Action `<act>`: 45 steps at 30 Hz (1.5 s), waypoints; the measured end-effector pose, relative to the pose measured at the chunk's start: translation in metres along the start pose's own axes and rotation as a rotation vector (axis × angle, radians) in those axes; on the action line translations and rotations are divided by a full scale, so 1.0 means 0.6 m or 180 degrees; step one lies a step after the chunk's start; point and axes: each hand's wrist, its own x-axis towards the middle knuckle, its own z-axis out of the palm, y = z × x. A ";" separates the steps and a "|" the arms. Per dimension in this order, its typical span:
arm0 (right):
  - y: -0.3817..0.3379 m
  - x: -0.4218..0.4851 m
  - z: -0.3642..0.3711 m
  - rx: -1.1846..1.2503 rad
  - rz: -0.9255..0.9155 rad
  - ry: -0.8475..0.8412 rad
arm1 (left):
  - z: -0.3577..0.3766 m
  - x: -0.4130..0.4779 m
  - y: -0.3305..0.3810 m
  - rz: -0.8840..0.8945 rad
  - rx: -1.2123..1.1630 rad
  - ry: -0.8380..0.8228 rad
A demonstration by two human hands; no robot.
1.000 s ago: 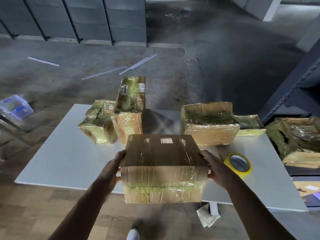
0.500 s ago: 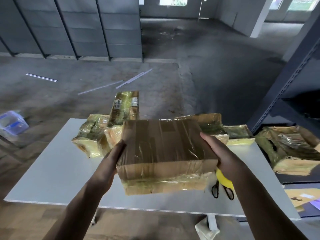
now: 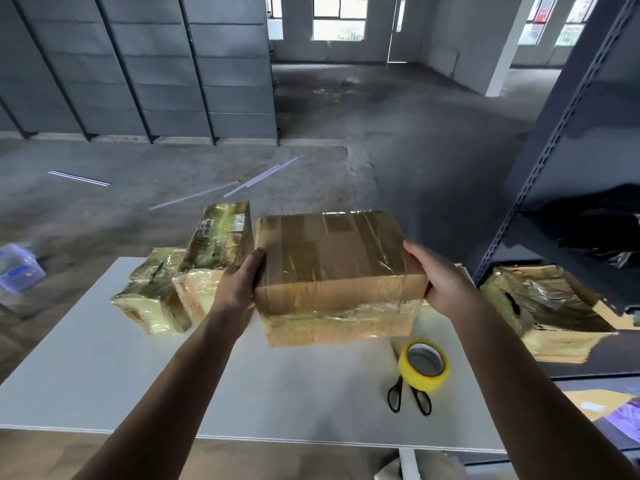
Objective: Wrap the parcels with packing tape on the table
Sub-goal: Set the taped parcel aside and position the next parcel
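I hold a cardboard parcel [image 3: 332, 271] wrapped in clear and yellowish tape above the white table [image 3: 104, 375]. My left hand [image 3: 239, 285] grips its left side and my right hand [image 3: 440, 282] grips its right side. A yellow roll of packing tape [image 3: 424, 365] lies on the table below my right hand, partly on top of black-handled scissors [image 3: 408, 398]. Two taped parcels sit at the table's far left: a low one [image 3: 152, 296] and a taller one [image 3: 218, 237]. The held parcel hides whatever lies behind it.
A dark metal shelf unit [image 3: 568, 133] stands at the right, with torn taped cardboard boxes [image 3: 547, 306] on its lower level. A clear plastic bin [image 3: 17, 268] sits on the floor at the left. Grey partition panels line the back.
Both hands lifted the parcel from the table's near edge and carried it up and away toward the far right. The tape roll and scissors are uncovered again.
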 end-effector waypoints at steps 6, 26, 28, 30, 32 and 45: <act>-0.051 0.039 -0.040 -0.0740 -0.0216 0.0805 | 0.085 0.035 0.010 0.0090 0.0244 -0.0109; -0.062 0.155 -0.016 -0.3270 -0.1039 0.1549 | 0.194 0.194 0.001 0.0054 0.1266 -0.0427; -0.062 0.141 -0.003 -0.3579 -0.1185 0.1668 | 0.193 0.191 0.004 0.0026 0.1327 -0.0397; -0.064 0.126 0.009 -0.3906 -0.1490 0.1846 | 0.190 0.186 0.009 0.0061 0.1413 -0.0328; -0.065 0.111 0.023 -0.4019 -0.1817 0.1874 | 0.186 0.176 0.016 0.0131 0.1449 -0.0281; -0.012 0.033 0.203 -0.3274 -0.2453 0.0371 | 0.088 0.106 0.041 0.0647 0.2138 0.0163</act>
